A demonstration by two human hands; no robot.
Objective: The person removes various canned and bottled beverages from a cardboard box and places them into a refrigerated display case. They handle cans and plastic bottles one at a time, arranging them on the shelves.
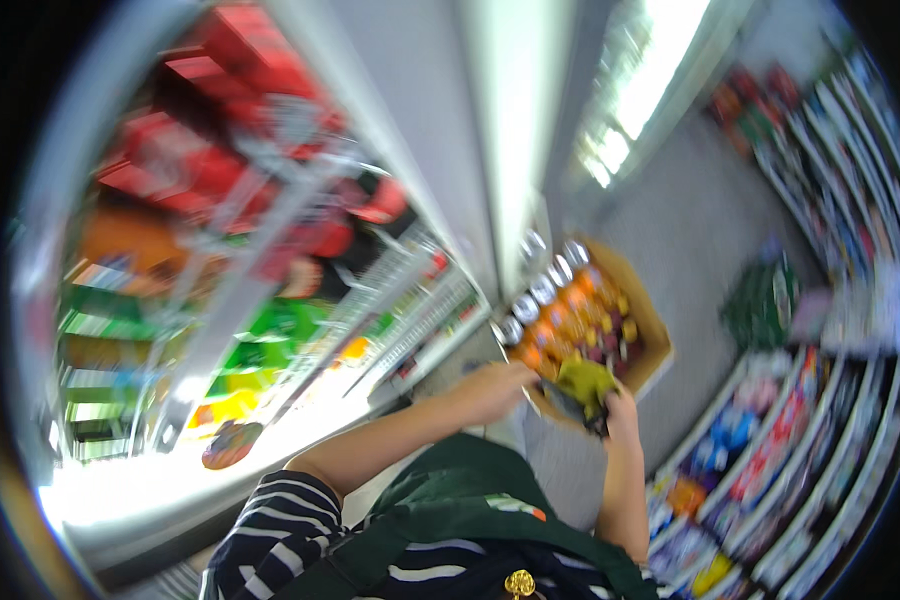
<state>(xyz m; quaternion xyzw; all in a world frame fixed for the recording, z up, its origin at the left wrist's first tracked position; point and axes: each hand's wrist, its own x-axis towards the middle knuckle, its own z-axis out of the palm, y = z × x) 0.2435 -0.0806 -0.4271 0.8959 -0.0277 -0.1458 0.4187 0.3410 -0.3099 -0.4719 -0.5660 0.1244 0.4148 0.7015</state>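
My right hand (622,416) grips a crumpled yellow-green and dark item (586,381), perhaps a cloth or a glove; blur hides its exact kind. My left hand (501,390) is just to its left with the fingers curled. Whether those fingers hold the item's dark edge is not plain. Both hands are over the near side of an open cardboard box (656,330). Inside it stand bottles with orange contents or caps (570,307), silver-topped cans or bottles (544,289) and dark red items with yellow caps (607,337).
On the left is a lit, open cooler (315,427) with drink packs (285,330) and a round item (230,444) on its front ledge. Shelves of packaged goods (757,442) line the right. A dark green bag (765,304) lies on the grey floor (679,225).
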